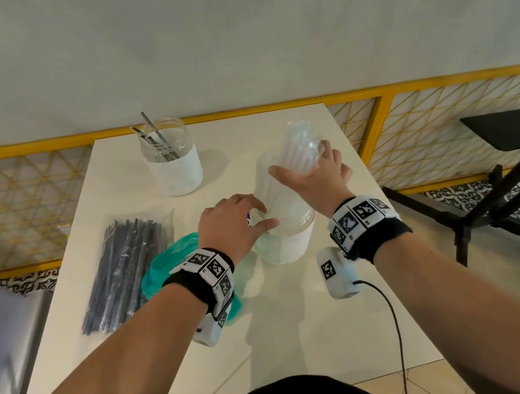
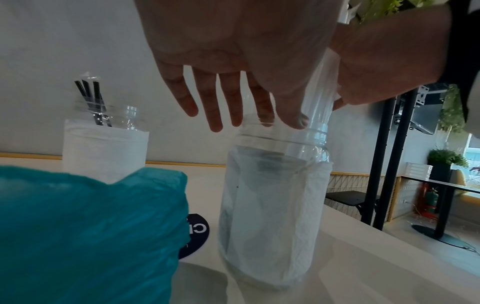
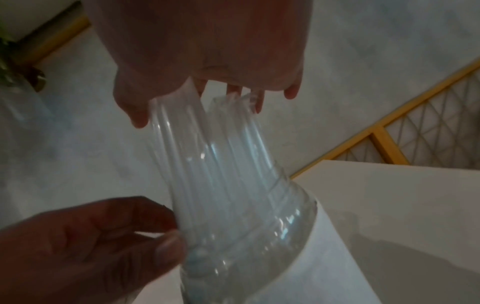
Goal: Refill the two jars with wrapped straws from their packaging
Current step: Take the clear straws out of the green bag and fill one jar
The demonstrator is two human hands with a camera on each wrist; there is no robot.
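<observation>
The near jar [image 1: 291, 243] [image 2: 275, 205] [image 3: 285, 246], lined with white paper, stands at mid-table. A bundle of white wrapped straws [image 1: 299, 151] [image 3: 221, 164] sticks up out of its mouth, leaning right. My right hand [image 1: 313, 170] [image 3: 207, 98] grips the bundle's top. My left hand [image 1: 242, 220] [image 2: 233, 102] hovers at the jar's rim with straight fingers, its thumb touching the bundle low down. The far jar [image 1: 175, 170] [image 2: 103, 156] holds a few black straws [image 1: 155, 142]. A clear pack of black straws [image 1: 122, 273] lies flat at the left.
A crumpled teal plastic bag [image 1: 166, 265] [image 2: 91, 236] lies under my left wrist, between the pack and the near jar. A yellow mesh railing [image 1: 414, 135] runs behind the table [image 1: 292, 330]. Black table legs [image 1: 495, 197] stand to the right. A cable [image 1: 395, 329] hangs from my right wrist.
</observation>
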